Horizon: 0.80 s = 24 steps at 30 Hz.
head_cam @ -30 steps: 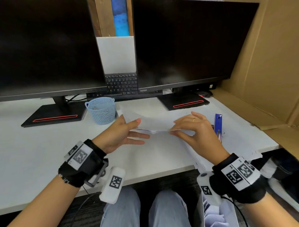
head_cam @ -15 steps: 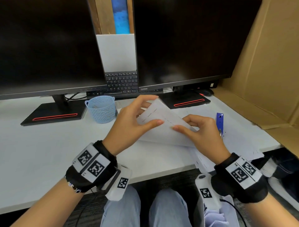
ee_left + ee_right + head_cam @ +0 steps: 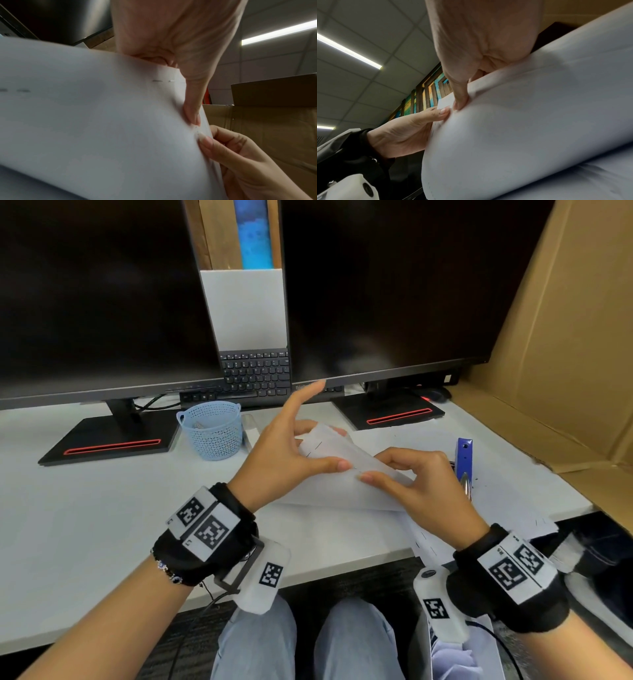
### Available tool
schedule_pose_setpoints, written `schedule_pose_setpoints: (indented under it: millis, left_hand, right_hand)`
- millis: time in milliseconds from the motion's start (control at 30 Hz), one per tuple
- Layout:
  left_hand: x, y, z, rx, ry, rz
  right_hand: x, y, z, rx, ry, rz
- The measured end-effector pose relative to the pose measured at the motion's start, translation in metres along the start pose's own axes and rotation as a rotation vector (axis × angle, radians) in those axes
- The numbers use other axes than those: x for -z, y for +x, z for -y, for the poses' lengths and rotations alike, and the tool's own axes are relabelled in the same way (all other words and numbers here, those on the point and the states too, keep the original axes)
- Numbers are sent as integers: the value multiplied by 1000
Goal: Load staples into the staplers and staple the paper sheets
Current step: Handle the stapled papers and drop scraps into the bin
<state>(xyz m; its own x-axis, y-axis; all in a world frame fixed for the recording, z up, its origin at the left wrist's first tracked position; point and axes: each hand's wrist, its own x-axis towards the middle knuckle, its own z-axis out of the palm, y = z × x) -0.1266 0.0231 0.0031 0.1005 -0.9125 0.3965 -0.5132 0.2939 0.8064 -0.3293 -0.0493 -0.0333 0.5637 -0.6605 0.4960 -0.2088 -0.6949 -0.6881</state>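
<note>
A stack of white paper sheets (image 3: 346,484) is held tilted above the desk, with staples (image 3: 163,80) along its edge. My left hand (image 3: 329,453) pinches its upper left part, thumb (image 3: 192,108) in front, fingers behind, index finger pointing up. My right hand (image 3: 371,469) pinches the same edge just beside the left thumb. In the right wrist view the paper (image 3: 522,135) fills the frame below my right thumb (image 3: 460,97). A blue stapler (image 3: 464,460) lies on the desk just right of my right hand, untouched.
A light blue basket (image 3: 212,429) stands left of the hands, before two monitors on stands (image 3: 113,440). More stapled sheets (image 3: 513,508) lie at the desk's right edge. Cardboard walls (image 3: 565,337) close in the right side. A keyboard (image 3: 257,371) leans behind.
The sheets have come up off the desk and tilted towards me. My left hand rose and took the upper edge, its index finger straightening upward; my right hand kept its pinch.
</note>
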Motion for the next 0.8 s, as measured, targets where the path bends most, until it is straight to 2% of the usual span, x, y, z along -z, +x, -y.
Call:
schedule_pose_setpoints:
  millis: [100,200,333,467,533,600,800]
  left_hand:
    - [-3,1,-1,-19,147,34]
    - [-5,1,-1,-10,142,26]
    - [3,1,-2,-20,81,-115]
    - [23,3,-5,-36,26,-310]
    - [35,3,-6,-42,-4,-400]
    - [46,4,-9,-25,-90,-458]
    - [59,4,-11,45,-327,-447]
  right_hand:
    - [-1,-1,0,5,-26,20]
    - [4,0,1,-14,-40,40]
    - [16,2,-12,-43,-268,142]
    - [35,4,-23,-92,-385,5]
    - [43,5,-20,-86,-295,-102]
    - [46,4,-13,-69,-152,-150]
    - [43,2,-6,-189,276,-37]
